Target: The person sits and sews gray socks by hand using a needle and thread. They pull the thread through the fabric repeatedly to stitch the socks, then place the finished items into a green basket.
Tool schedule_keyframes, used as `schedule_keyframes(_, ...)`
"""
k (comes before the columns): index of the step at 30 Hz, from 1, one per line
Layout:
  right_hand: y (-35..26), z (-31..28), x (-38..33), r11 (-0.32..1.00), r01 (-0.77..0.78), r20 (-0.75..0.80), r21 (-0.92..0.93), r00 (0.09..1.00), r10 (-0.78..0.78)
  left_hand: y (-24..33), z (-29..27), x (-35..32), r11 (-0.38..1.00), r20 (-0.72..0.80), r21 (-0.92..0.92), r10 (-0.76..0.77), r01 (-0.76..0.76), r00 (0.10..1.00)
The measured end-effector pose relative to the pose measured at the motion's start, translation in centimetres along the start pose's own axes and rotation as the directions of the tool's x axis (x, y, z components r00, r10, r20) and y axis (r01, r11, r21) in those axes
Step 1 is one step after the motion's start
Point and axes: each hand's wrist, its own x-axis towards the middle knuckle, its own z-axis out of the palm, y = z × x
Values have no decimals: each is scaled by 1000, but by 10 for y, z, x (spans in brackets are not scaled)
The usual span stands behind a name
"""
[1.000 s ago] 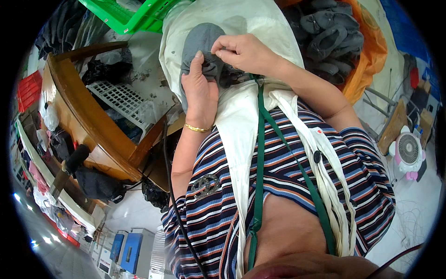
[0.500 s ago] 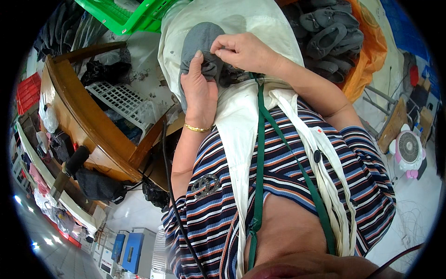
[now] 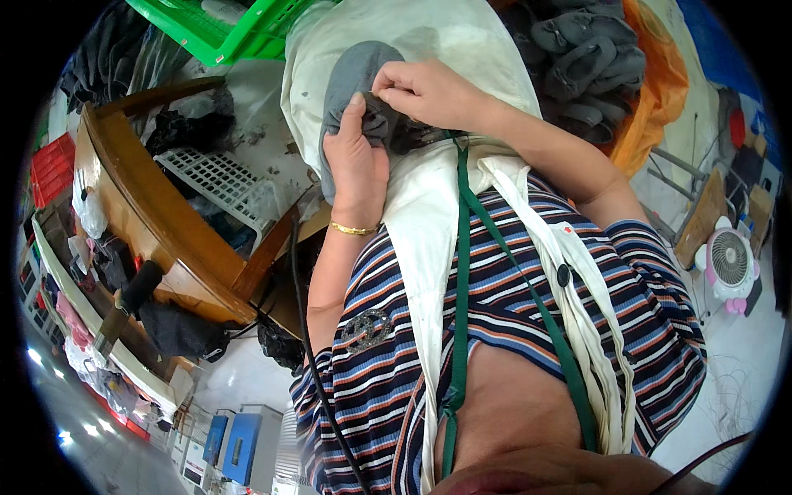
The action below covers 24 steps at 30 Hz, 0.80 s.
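Observation:
A grey fabric shoe [image 3: 356, 69] lies over my lap on the cream apron [image 3: 470, 37], its rounded end pointing away from me. My left hand [image 3: 356, 161] is closed round its near part, with the thumb pressed on the gathered cloth. Above that thumb, my right hand [image 3: 429, 92] pinches at the shoe's opening. What sits between its thumb and forefinger is too small to make out. Dark material shows just under the right wrist, partly hidden by it.
An orange bag [image 3: 656, 82] full of grey shoes [image 3: 590, 70] stands at the far right. A green crate [image 3: 219, 49] is at the far left, with a curved wooden table [image 3: 140, 214] nearer. A small fan [image 3: 729, 257] stands on the right.
Both hands stay at almost the same place on the shoe. The thin light strand seen earlier between the fingers is hardly visible now. The view has shifted slightly.

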Motion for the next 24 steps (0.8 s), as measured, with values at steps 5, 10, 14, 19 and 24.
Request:
schedule_keyframes(5, 0, 0, -3, 997, 49, -13, -60, 999, -50, -3, -10, 9, 1000, -28, -17, -11, 11, 1000)
schedule_keyframes(10, 2, 2, -3, 994, 77, -31, -76, 996, -79, -3, -10, 13, 998, -57, -53, -24, 21, 998)
schedule_keyframes(14, 5, 5, -4, 990, 103, -59, -94, 992, -109, -4, -16, 18, 995, -64, -74, -76, 71, 995)
schedule_keyframes(19, 13, 18, -6, 975, 159, -150, -155, 972, -183, 2, -16, 17, 984, -67, -83, -160, 155, 985)
schedule_keyframes(24, 17, 29, -5, 951, 175, -209, -253, 950, -230, 6, -20, 21, 973, -89, -80, -222, 215, 971)
